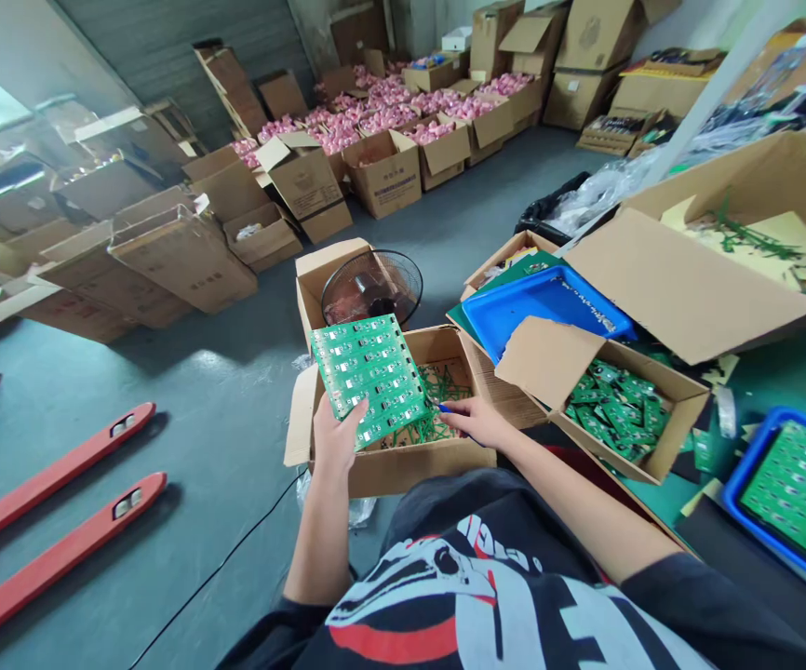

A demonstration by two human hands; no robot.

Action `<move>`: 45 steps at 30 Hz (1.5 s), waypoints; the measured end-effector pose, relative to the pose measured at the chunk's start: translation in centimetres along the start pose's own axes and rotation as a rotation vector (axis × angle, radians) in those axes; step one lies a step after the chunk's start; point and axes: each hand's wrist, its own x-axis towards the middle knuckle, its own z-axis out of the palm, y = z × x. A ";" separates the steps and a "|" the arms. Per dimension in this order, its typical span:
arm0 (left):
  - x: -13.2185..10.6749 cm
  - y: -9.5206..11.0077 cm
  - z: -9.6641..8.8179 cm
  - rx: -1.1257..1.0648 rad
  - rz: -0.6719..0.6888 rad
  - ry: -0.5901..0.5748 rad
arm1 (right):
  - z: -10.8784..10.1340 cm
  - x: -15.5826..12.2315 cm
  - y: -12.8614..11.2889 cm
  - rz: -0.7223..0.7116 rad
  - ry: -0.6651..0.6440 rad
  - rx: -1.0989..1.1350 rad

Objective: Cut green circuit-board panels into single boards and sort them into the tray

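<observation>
Head camera looks down at a green circuit-board panel (368, 377), tilted up at 12 o'clock. The left hand (337, 433) is closed on its lower edge, leaving its face exposed. The right hand (476, 421) pinches a thin blue-handled tool (443, 408), perhaps a cutter, though the fingers hide most of it. Its tip sits near the panel's edge. Beneath them, an open cardboard box (403, 470) holds green offcuts (449, 391). Within easy reach at 2 o'clock are a carton of small green boards (619, 447) and a blue tray (546, 302). Another blue tray (745, 475) of panels lies at 3 o'clock.
</observation>
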 end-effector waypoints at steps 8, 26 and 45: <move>-0.8 2.1 -1.0 -0.151 -0.120 -0.116 | -1.8 -1.2 -1.3 -0.070 -0.031 0.282; -1.8 3.5 -1.3 -0.260 -0.158 -0.338 | -3.6 -2.1 -6.6 -0.288 0.027 0.363; -1.7 3.2 -1.6 -0.229 -0.175 -0.357 | -3.6 -2.3 -7.4 -0.274 -0.078 0.436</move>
